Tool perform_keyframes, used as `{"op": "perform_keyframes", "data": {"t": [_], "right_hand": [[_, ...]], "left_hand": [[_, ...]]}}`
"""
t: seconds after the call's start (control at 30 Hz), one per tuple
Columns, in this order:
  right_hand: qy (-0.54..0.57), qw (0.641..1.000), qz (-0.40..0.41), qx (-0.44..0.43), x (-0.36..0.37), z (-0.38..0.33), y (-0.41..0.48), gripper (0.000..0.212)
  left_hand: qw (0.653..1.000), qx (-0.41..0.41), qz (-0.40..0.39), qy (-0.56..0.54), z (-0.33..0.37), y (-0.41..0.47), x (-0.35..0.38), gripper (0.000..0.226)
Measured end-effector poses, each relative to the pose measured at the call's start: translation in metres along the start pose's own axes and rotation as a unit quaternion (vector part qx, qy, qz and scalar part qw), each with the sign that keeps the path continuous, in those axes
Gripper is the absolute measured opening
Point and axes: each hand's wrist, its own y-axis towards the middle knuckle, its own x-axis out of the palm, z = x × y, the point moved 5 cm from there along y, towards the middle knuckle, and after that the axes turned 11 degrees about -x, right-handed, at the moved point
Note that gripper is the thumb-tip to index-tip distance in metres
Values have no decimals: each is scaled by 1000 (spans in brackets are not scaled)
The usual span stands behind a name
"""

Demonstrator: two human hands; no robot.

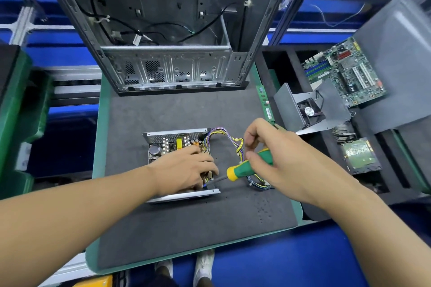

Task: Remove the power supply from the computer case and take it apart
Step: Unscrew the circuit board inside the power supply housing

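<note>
My left hand lies flat on the open silver metal power supply, right hand pinching the green-and-yellow screwdriver; if the tip slips I'd probably stab myself.

A gray mat lies on the green counter. A computer case and an open power supply sit on it.

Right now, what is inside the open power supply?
In the power supply: a circuit board with a capacitor, a yellow part and coloured wires. The left hand hides its near half; the screwdriver tip enters at the near right corner.
</note>
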Motion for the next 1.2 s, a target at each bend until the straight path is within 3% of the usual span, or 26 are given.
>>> {"op": "perform_keyframes", "data": {"t": [0.27, 0.4, 0.6, 0.67, 0.77, 0.93, 1.0, 1.1, 1.2], "right_hand": [[3, 1000, 8, -5, -2, -1, 8, 16], [-7, 1000, 16, -8, -3, -3, 11, 17], [-31, 999, 13, -6, -7, -10, 17, 15], [-45, 999, 14, -7, -8, -14, 20, 15], [-60, 998, 26, -2, -8, -21, 27, 14], [-107, 990, 91, 33, -20, -29, 27, 6], [-135, 983, 119, 37, -31, -29, 21, 8], [-192, 970, 141, 48, -51, -23, 7, 12], [-269, 950, 149, 53, -66, -13, -11, 16]], "left_hand": [[985, -52, 11, -167, -9, -7, -15, 10], [977, -77, 40, -197, -13, -18, -32, 11], [952, -187, 73, -231, -26, -35, -52, 8], [908, -262, 126, -301, -31, -40, -59, 9], [775, -390, 123, -482, -37, -45, -54, 7], [552, -404, 146, -715, -26, -30, -62, 13], [479, -382, 156, -775, -16, -17, -72, 11], [410, -351, 163, -826, -3, 7, -89, 11], [391, -346, 163, -837, 12, 30, -102, 11]]}}
